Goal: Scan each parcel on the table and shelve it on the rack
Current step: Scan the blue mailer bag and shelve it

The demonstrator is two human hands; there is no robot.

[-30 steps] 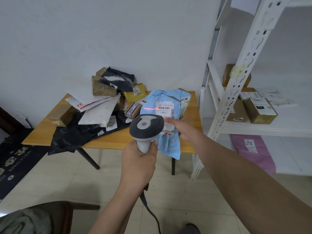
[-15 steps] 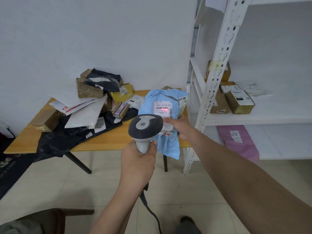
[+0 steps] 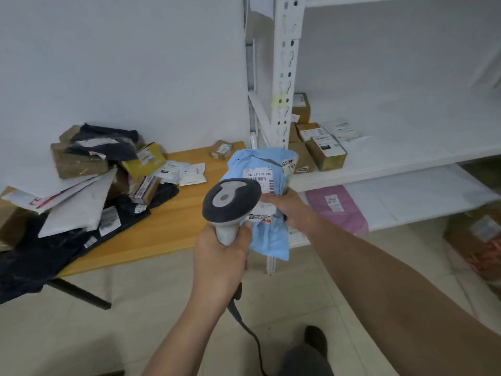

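Observation:
My left hand (image 3: 221, 256) grips the handle of a grey barcode scanner (image 3: 230, 203), its head level with the label of a light blue parcel bag (image 3: 268, 234). My right hand (image 3: 287, 208) holds that bag upright by its right side, in front of the white rack's post (image 3: 284, 85). The bag's white barcode label (image 3: 259, 179) faces me, partly hidden behind the scanner head. On the wooden table (image 3: 173, 226) to the left lies a pile of parcels (image 3: 89, 175): brown boxes, white envelopes, black bags.
The rack's middle shelf (image 3: 406, 158) carries several small brown boxes (image 3: 325, 151) near its left end. A pink bag (image 3: 339, 207) lies on the lower shelf. A brown parcel (image 3: 477, 240) sits on the floor at right. The scanner's cable (image 3: 249, 332) hangs to the floor by my shoe (image 3: 314, 337).
The view has swung right and nearer the rack. The red scan line on the label is gone. The blue bag has moved rightward, now in front of the rack post.

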